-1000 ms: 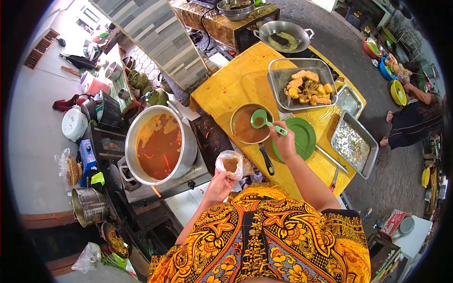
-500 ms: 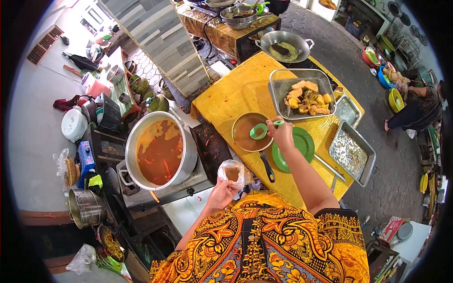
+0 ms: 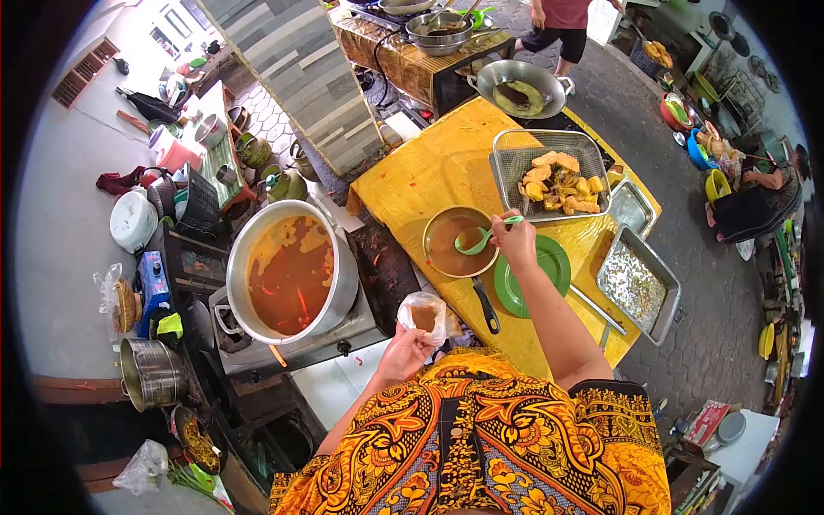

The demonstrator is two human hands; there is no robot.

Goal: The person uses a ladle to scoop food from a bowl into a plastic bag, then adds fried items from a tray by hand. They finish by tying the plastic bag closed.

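My left hand [image 3: 403, 354] is closed on a small clear plastic bag [image 3: 427, 316], its mouth spread, with brown sauce inside. In my right hand [image 3: 515, 244] is the handle of a green ladle [image 3: 473, 247]. The ladle's bowl is tilted and dips at the sauce in a saucepan [image 3: 439, 269], whose dark handle points toward me. A green plate [image 3: 544, 273] lies under my right wrist, beside the saucepan. Left of the bag stands a large pot [image 3: 342, 287] of reddish-orange broth on a stove.
A wire basket of fried pieces [image 3: 506, 184], a metal tray [image 3: 636, 283] and a wok [image 3: 520, 89] rest on or beside the yellow table [image 3: 403, 193]. One person [image 3: 760, 202] crouches at the right among basins; another person [image 3: 566, 30] stands at the top.
The ladle's bowl has tipped and lowered at the sauce. My left hand holds the bag in nearly the same place. A person has come into view at the top.
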